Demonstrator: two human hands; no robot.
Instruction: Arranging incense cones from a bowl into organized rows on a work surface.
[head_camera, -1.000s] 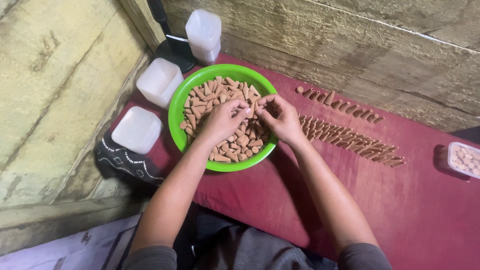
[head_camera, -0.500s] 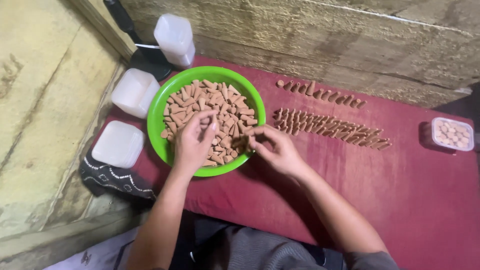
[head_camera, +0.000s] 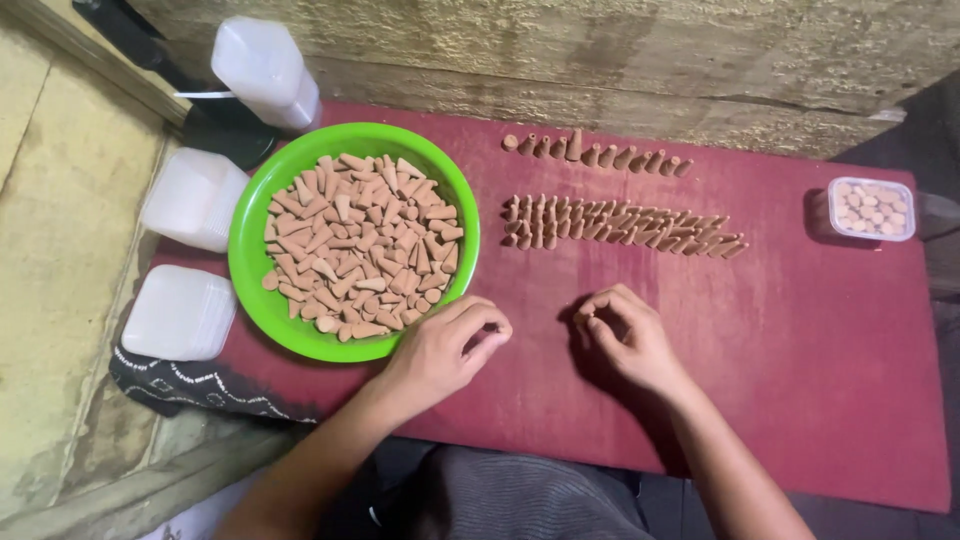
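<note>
Head view looks down on a red cloth (head_camera: 800, 380) spread over a low board, with a rough wall behind it. On the left of the cloth sits a green bowl (head_camera: 250, 262), heaped with small brown cones (head_camera: 360, 255). More cones stand in rows (head_camera: 620, 225) in the middle of the cloth, with a thinner row (head_camera: 600, 155) behind them, near the wall. White tubs (head_camera: 185, 312) lie off the left edge, and a little clear box (head_camera: 872, 208) with pale round bits sits far right. The left hand (head_camera: 440, 350) rests on the cloth just beside the bowl's rim, fingers curled in. The right hand (head_camera: 625, 335) rests on the cloth in front of the rows, fingers bent and tips pinched close. Each cone looks light and hard, like dry clay, and it may chip or crumble if squeezed. The tip looks thin, so the wide base or the middle seems the safest place to pinch, with two fingertips. The standing ones look easy to knock over. Whether either hand holds a cone cannot be told, because the curled fingers hide the palms. The bowl's bottom is hidden under the heap, and the far rows are too small to count.
</note>
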